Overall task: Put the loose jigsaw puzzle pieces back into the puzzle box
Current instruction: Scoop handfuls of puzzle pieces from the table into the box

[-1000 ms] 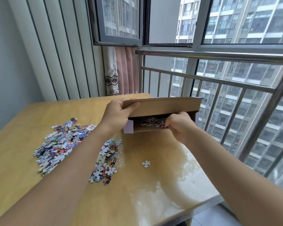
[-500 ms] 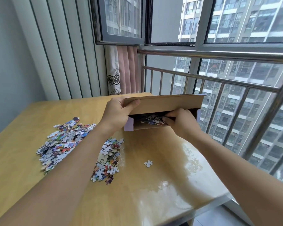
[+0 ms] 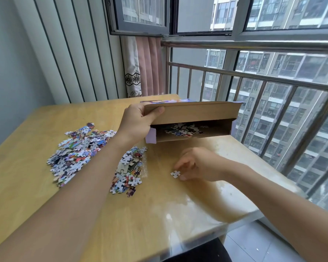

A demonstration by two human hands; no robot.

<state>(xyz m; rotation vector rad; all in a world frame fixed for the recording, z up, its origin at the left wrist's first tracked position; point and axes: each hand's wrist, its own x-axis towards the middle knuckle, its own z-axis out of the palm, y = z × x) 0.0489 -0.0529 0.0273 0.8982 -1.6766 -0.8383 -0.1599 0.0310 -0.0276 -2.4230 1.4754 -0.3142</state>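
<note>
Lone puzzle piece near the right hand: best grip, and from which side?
Pinch the single piece by opposite edges, coming from above. It lies flat on the table apart from the piles, and the right hand is already at its right edge.

Brown cardboard puzzle box (image 3: 193, 115), lid flap lifted by the left hand (image 3: 138, 122), open side facing the viewer, a small heap of pieces inside (image 3: 184, 129). Single white loose piece (image 3: 175, 174) flat on the worktop, at the fingertips of the right hand (image 3: 199, 164). Small pile of pieces (image 3: 129, 170) left of that hand; larger colourful pile (image 3: 78, 150) left of the left forearm.
</note>
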